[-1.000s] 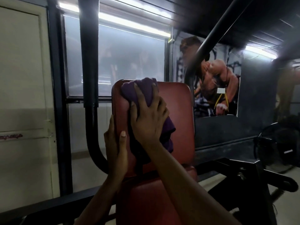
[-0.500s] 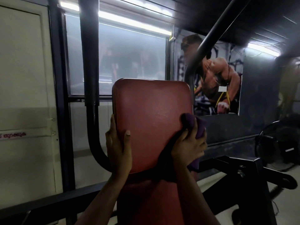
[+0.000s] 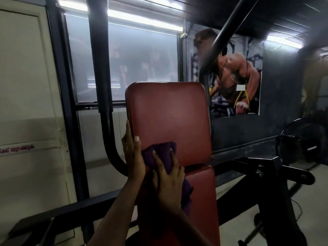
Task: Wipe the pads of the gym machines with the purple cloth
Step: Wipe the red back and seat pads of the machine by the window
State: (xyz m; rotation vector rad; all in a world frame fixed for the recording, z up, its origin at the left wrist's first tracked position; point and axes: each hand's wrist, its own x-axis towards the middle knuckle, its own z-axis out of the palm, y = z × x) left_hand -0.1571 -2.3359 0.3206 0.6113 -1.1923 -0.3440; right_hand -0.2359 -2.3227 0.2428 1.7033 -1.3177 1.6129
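Observation:
A red upright back pad (image 3: 168,118) of a gym machine stands in front of me, with a red seat pad (image 3: 202,192) below it. My right hand (image 3: 168,180) presses the bunched purple cloth (image 3: 159,153) against the lower left of the back pad, with part of the cloth hanging down past my wrist. My left hand (image 3: 131,153) grips the back pad's left edge, thumb on the front face, right beside the cloth.
A black curved frame tube (image 3: 104,107) rises left of the pad and a slanted black bar (image 3: 223,34) crosses at the upper right. A black lever arm (image 3: 266,167) juts out at the right. A floor fan (image 3: 301,142) stands by the wall poster (image 3: 236,79).
My right hand has carried the cloth from the top of the back pad down to its right edge, then across to the lower left. My left hand has stayed on the pad's left edge.

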